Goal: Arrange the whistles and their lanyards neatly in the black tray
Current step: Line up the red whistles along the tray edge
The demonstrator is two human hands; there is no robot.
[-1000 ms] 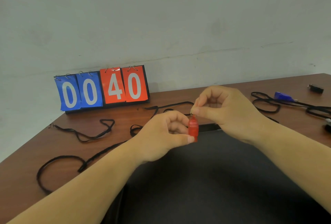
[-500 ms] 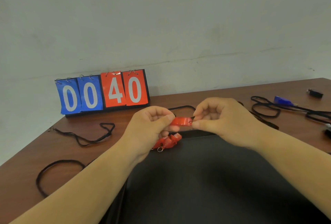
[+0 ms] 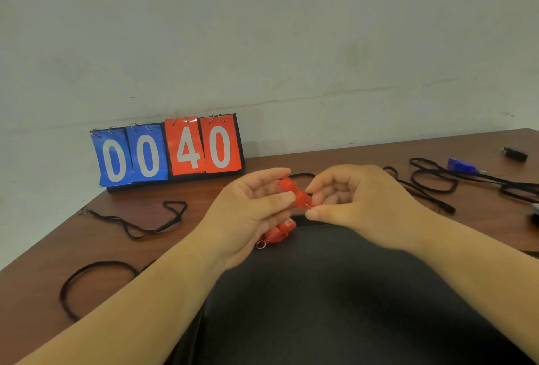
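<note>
1. While the left hand (image 3: 248,218) pinches a red whistle (image 3: 294,195) above the far edge of the black tray (image 3: 335,306), the right hand (image 3: 358,204) pinches its end, probably freeing the lanyard fitting.
2. Next, I judge: lay it neatly beside the second red whistle (image 3: 280,231).

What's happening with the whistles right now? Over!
One red whistle pinched between left hand and right hand, over the black tray's far edge. A second red whistle lies below the left hand, by that edge. Nothing blocking.
</note>
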